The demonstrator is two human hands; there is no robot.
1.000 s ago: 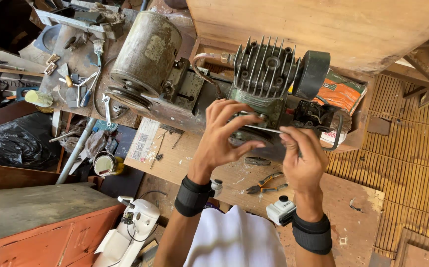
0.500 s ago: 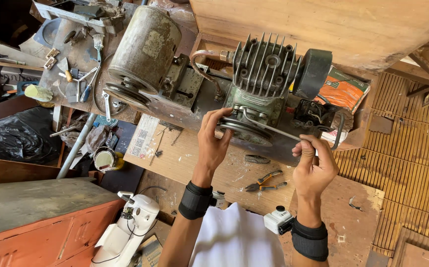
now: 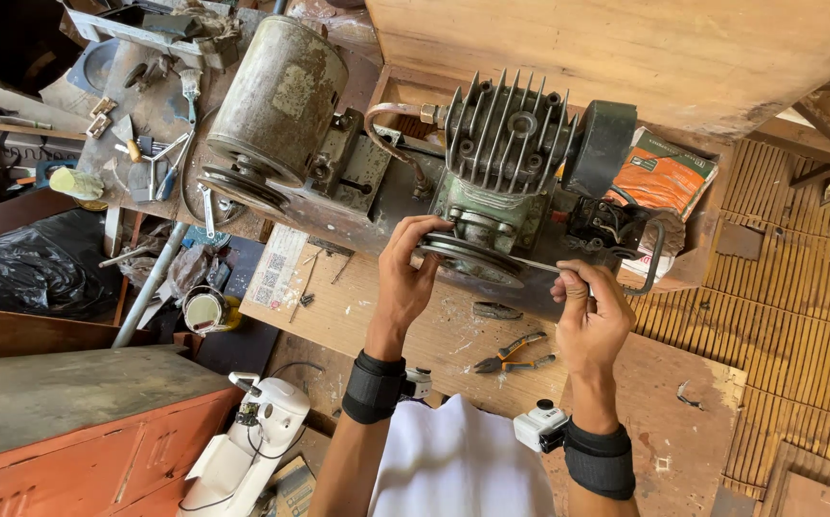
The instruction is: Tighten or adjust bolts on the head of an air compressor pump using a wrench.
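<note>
Since a moment ago both hands barely shifted | head view, frame centre: left hand [image 3: 405,278] grips pulley wheel [image 3: 468,257] of green compressor [image 3: 506,163] | right hand [image 3: 592,311] closed on thin metal rod [image 3: 539,265] | pliers [image 3: 514,352] on bench below.

Green finned compressor [image 3: 506,163], orange-handled pliers [image 3: 515,352], orange packet [image 3: 659,182].

Pulley [image 3: 472,257]: near rim was hidden behind left hand [image 3: 407,278].
Thin tool [image 3: 539,265]: its end was buried in right hand [image 3: 592,316].
Forearms: cut off by bottom edge.
</note>
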